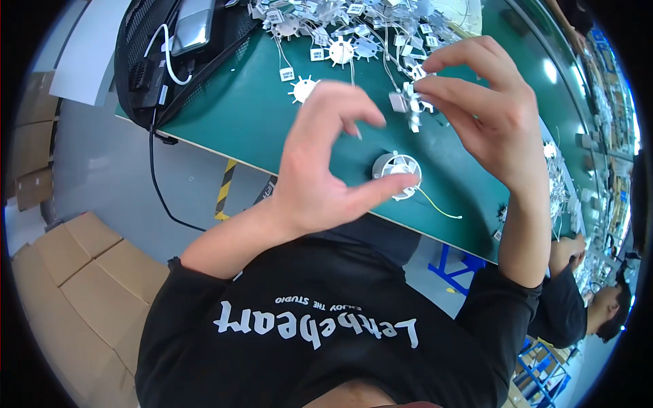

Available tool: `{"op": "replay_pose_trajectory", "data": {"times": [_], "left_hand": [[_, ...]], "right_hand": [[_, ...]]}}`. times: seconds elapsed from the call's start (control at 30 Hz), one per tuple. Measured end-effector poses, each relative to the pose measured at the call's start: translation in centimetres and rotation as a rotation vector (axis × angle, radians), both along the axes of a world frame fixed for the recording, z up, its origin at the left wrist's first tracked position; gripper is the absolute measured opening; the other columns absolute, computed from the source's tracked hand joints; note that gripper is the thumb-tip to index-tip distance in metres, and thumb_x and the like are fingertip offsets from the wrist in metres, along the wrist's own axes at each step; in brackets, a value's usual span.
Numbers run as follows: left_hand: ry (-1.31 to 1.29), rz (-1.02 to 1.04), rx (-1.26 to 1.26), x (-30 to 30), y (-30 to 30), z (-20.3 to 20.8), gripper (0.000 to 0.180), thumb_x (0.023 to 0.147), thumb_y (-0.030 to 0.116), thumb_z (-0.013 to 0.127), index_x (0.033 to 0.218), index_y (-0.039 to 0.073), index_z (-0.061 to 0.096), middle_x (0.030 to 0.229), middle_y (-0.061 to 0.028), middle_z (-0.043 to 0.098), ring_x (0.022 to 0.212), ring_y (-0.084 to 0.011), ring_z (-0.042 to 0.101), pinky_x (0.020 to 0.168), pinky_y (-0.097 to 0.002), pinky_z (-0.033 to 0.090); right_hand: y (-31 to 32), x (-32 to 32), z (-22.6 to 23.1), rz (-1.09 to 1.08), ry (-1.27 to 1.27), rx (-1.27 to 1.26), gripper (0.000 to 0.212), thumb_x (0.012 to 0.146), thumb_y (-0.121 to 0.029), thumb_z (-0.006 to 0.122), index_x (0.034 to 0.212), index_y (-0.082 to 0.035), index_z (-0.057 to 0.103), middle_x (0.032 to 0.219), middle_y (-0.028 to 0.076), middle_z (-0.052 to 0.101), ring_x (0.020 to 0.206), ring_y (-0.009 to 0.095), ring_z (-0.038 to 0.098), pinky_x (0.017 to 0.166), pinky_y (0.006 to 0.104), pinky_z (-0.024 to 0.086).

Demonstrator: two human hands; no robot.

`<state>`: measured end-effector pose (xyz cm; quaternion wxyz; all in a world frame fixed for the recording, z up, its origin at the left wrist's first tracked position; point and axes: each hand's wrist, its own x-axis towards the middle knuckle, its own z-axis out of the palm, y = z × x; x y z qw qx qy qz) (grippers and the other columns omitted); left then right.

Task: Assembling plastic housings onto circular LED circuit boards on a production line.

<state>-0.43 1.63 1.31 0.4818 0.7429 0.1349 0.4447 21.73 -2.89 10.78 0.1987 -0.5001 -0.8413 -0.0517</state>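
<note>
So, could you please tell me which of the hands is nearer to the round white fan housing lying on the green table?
Left. The left hand has its thumb tip at the round white fan housing; the right hand is above it, holding a small white finned part.

table [272,115] spans the view | round fan housing [397,170] on table, just beyond left hand [320,170] thumb | finned fan part [411,102] in right hand [490,115], above housing | heap of finned parts [354,27] at table's far edge | mesh basket [163,61] at table's left end | cardboard boxes [75,279] on floor, lower left | another person [585,306] at right
</note>
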Motion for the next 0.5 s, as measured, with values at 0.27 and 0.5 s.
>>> {"op": "replay_pose_trajectory", "data": {"times": [0.27, 0.5], "left_hand": [[-0.168, -0.657, -1.041, 0.4, 2.6, 2.3, 0.054, 0.096, 0.021, 0.085, 0.136, 0.002, 0.055, 0.128, -0.0140, 0.067, 0.112, -0.0211, 0.070, 0.090, -0.0344, 0.059], [-0.013, -0.654, -0.952, -0.4, 1.5, 2.8, 0.030, 0.103, 0.010, 0.074, 0.128, -0.002, 0.062, 0.110, -0.0100, 0.074, 0.097, -0.0184, 0.075, 0.088, -0.0295, 0.060]], "right_hand": [[-3.6, -2.1, 1.9, -0.086, 0.077, 0.076, 0.026, 0.073, 0.008, 0.082, 0.097, 0.000, 0.078, 0.103, 0.014, 0.072, 0.092, 0.030, 0.071, 0.078, 0.0393, 0.057], [-8.2, -5.8, -0.1, -0.449, 0.844, 0.002, 0.036, 0.076, 0.006, 0.086, 0.110, 0.005, 0.077, 0.101, 0.018, 0.073, 0.095, 0.030, 0.074, 0.086, 0.0394, 0.061]]}}
